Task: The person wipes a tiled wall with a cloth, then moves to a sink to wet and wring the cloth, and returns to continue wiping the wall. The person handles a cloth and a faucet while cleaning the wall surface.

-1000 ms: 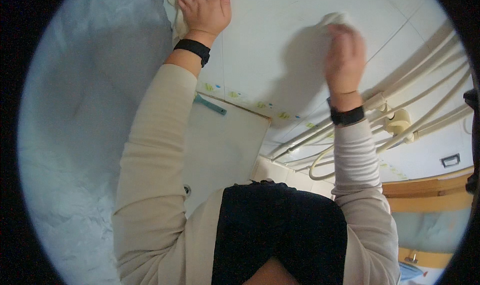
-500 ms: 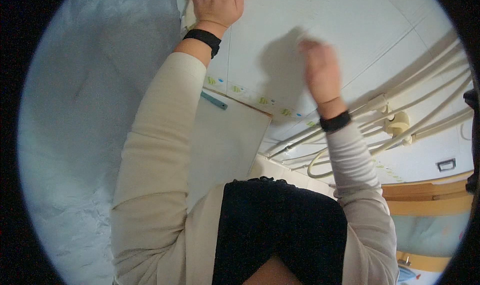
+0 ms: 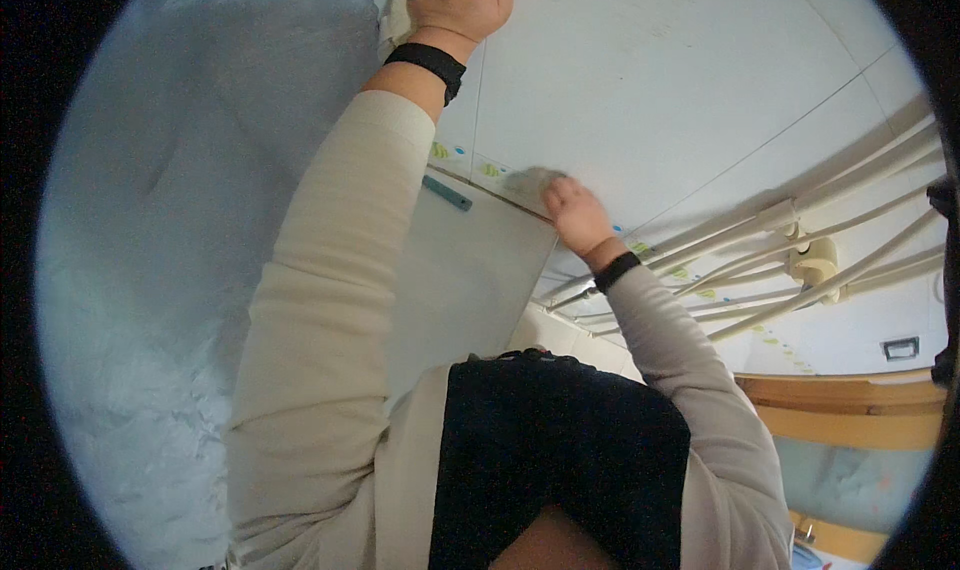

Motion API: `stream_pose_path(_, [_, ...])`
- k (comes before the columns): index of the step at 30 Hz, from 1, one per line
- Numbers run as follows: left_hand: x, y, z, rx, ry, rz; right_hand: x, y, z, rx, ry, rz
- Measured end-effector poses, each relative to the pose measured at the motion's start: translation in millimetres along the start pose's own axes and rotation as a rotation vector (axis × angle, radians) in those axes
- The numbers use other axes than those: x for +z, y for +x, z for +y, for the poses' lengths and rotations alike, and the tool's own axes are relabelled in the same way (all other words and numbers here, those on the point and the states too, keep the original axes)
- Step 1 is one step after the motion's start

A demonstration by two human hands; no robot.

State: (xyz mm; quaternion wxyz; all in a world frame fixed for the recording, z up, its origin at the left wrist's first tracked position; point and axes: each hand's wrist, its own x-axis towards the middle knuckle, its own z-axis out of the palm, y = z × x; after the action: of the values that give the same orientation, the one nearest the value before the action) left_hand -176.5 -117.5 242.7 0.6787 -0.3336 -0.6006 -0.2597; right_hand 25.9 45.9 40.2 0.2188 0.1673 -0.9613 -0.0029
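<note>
At the top, my left hand [image 3: 460, 5] lies flat against the white tiled wall [image 3: 640, 70], its fingertips cut off by the picture's edge. Beside it shows a cream, crumpled strip [image 3: 398, 20] along the border of a wrinkled grey-blue sheet [image 3: 200, 170]. My right hand [image 3: 578, 215] is at the patterned tile band [image 3: 490, 170], fingers curled toward the wall; whatever they may hold is hidden. A flat teal tool [image 3: 448, 193], partly behind my left sleeve, lies on a pale panel [image 3: 460, 270] below the band.
Several cream pipes and hoses [image 3: 760, 240] run along the wall at the right, with a cream valve-like fitting [image 3: 815, 260] among them. Lower right stands an orange-framed cabinet [image 3: 830, 400] with a glassy front. A small dark-framed wall fitting [image 3: 900, 349] sits above it.
My right hand has come down and left from the plain tiles to the patterned band. My left hand stays against the wall; the view has shifted slightly.
</note>
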Motion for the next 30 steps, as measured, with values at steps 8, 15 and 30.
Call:
stream_pose_path(8, [2.1, -4.3, -2.4, 0.016, 0.018, 0.009, -105.0, -33.3, 61.6, 0.233, -0.282, 0.6])
stream_pose_path(15, [-0.7, -2.0, -3.8, -0.01, 0.014, -0.011, 41.0, -56.4, 9.7, 0.33, -0.028, -0.258])
stream_pose_path(30, [-2.4, -1.7, -3.6, -0.02, -0.006, -0.016, -139.8, -5.1, 34.7, 0.287, -0.377, 0.719])
